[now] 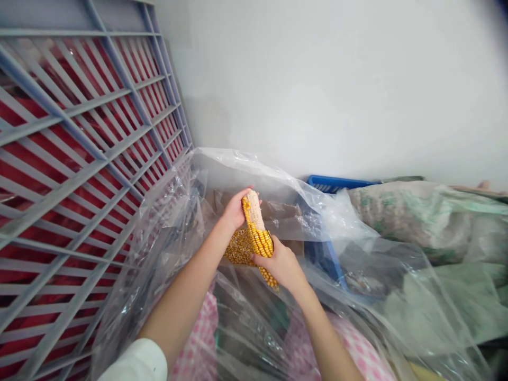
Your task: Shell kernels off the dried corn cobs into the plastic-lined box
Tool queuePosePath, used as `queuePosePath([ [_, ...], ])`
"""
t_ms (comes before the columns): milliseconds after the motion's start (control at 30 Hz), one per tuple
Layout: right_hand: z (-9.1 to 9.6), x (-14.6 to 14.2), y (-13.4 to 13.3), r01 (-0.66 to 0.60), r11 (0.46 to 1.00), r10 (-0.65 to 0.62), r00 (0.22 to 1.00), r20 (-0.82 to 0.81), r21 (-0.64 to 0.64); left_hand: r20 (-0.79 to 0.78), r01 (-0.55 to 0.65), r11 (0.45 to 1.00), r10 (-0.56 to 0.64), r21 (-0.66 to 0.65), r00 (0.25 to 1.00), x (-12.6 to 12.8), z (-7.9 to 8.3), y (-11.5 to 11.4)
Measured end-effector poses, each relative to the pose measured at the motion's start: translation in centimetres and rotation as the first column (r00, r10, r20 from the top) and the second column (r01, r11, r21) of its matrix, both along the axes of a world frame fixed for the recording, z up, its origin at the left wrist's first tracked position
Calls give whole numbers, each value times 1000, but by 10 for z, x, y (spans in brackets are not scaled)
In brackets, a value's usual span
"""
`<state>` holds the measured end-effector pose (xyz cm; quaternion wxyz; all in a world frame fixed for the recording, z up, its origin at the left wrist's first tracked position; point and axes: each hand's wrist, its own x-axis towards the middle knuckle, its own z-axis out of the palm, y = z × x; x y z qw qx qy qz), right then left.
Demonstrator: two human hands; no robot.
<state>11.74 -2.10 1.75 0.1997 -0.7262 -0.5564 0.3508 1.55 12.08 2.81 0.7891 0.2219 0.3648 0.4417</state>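
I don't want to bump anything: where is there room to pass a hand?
Probably in front of the wall, above the far edge of the plastic and right of the crate. Lower down is crowded: plastic spreads around the cob, kernels lie below it, and a sack and blue basket fill the right.

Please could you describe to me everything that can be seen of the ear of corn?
The ear of corn is long, with glossy yellow kernels in rows over its lower part. Near the top, a broad patch of pale, rough cob is bare, with a strip of kernels along its left edge. It slants from upper left to lower right in the view, in front of a heap of loose kernels. The left hand holds its upper end; the right hand grips lower down, the tip showing below.
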Motion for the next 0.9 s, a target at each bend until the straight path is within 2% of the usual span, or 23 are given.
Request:
queuePosePath([
  [200, 1, 0, 1, 1, 1000, -1, 999, 50, 0, -47, -81, 996, 83, 39, 995, 5, -4, -2],
  [400, 2, 6, 2, -8, 1000, 8, 1000, -20, 14, 126, 12, 1000, -16, 29, 992, 1, 7, -3],
  [600, 1, 4, 0, 5, 1000, -4, 999, -34, 16, 40, -27, 999, 26, 34, 999, 3, 6, -4],
  [767, 2, 5, 1, 4, 1000, -3, 1000, -28, 26, 69, -35, 998, 32, 46, 997, 3, 7, -5],
  [900, 6, 10, 1, -18, 999, 25, 989, -148, 49, 64, -39, 994, 32, 101, 997, 3, 10, -5],
])
